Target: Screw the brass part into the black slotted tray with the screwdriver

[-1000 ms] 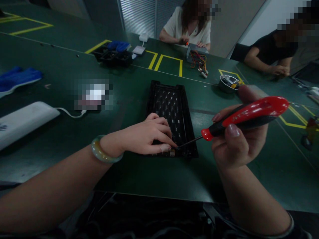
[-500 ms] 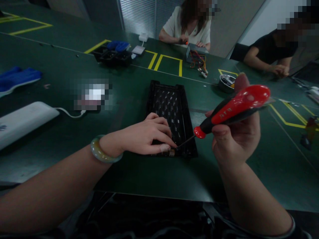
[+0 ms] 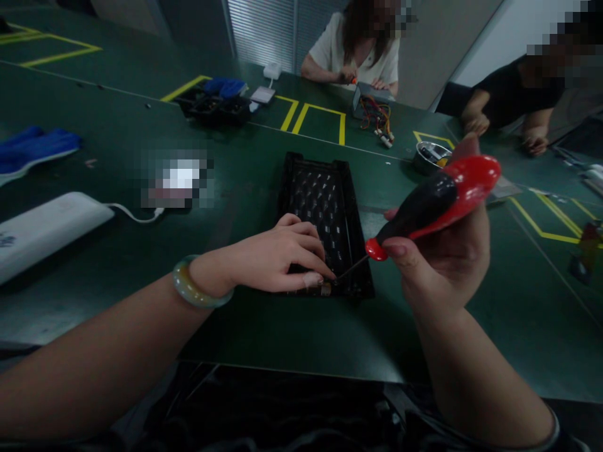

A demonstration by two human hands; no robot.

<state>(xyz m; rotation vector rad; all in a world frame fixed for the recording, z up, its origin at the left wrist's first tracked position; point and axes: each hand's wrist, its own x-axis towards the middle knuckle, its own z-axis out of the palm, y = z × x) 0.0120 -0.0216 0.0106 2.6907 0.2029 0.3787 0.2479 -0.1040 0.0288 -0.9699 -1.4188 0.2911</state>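
Our right hand (image 3: pixel 447 267) has rolled the screwdriver (image 3: pixel 424 204) it clutches, apparently mid-turn, while our unclenched left hand (image 3: pixel 280 256) touches the panel (image 3: pixel 316 188).

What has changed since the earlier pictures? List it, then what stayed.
The red-and-black screwdriver has rolled in the right hand, showing more black side, and its butt end has swung left. At the far right, the dark-shirted co-worker's hands have come apart. The left hand stays on the black casing near the screwdriver's tip; nothing was visibly grasped or released.
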